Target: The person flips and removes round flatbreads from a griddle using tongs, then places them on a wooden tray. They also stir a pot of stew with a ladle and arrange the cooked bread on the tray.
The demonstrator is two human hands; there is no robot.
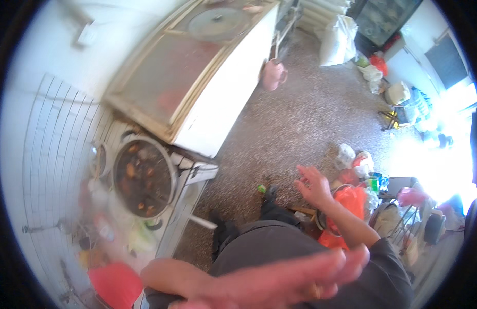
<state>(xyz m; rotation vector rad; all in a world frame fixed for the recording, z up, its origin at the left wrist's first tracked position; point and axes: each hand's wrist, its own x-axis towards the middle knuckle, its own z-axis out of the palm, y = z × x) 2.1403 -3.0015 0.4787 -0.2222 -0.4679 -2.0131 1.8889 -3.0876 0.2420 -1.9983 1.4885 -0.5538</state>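
Observation:
My left hand [277, 276] is raised close to the camera, blurred, with its fingers stretched toward the right and nothing visible in it. Lower down and farther off, my right hand [312, 187] hangs over the speckled floor [277, 127], empty, its fingers apart. To my left, a large round pot [173, 170] stands at the tiled counter, holding dark liquid [144, 181] and several brownish food pieces. Beside it lie pale green leafy vegetables [140, 236], hazy in what looks like steam. A red plastic item [115, 285] is near my left elbow.
Beyond the pot is a wooden-framed cabinet [161, 73] bearing a glass lid [219, 23]. A pink jug [274, 75] stands by its side. Orange-red plastic bags [348, 201] crowd the floor to my right. White sacks [339, 42] stand farther off.

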